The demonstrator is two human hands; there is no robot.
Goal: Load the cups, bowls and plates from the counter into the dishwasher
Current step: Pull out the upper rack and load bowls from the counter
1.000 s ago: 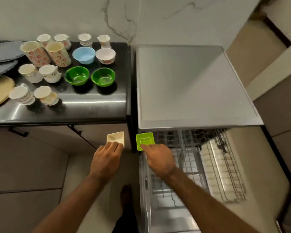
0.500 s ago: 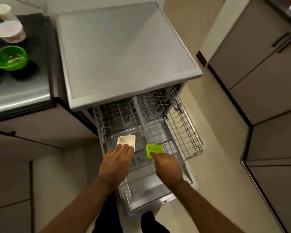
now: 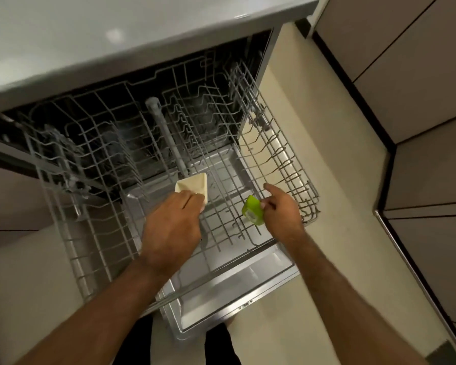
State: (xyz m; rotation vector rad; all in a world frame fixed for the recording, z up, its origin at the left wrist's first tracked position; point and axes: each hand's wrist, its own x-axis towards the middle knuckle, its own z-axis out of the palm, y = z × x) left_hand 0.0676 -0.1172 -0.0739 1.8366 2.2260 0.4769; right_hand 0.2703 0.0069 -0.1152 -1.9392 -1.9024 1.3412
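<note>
Found both dishes held over the pulled-out rack (image 3: 295, 180) of the open dishwasher (image 3: 116, 35), above the lowered door (image 3: 234, 283); not yet set down.

Noted a small square cream dish (image 3: 192, 186) in the left hand (image 3: 171, 227), with fingers (image 3: 195, 201) curled over its near edge and clamped on it. Held hollow side up and roughly level, just beyond the knuckles, over the middle of the rack and near the grey centre tube (image 3: 166, 138).

Noted a small square green dish (image 3: 252, 213) in the right hand (image 3: 284, 212), pinched between thumb and curled fingers, with the forefinger stretched out free past it. Tipped up on edge, nearly upright, lying to the left of the palm, low among the wires near the front right corner of the rack. Cannot tell whether touching the wires.

Judged the right hand nearer to release, with the green dish already on edge and the wire rows directly beneath. Judged the placing to turn on dropping that lower edge into a gap between two rows. Expect the cream dish to need tipping first.

Recorded both as shallow, plain, single-coloured, plastic-looking, with rounded corners; no residue visible.
</note>
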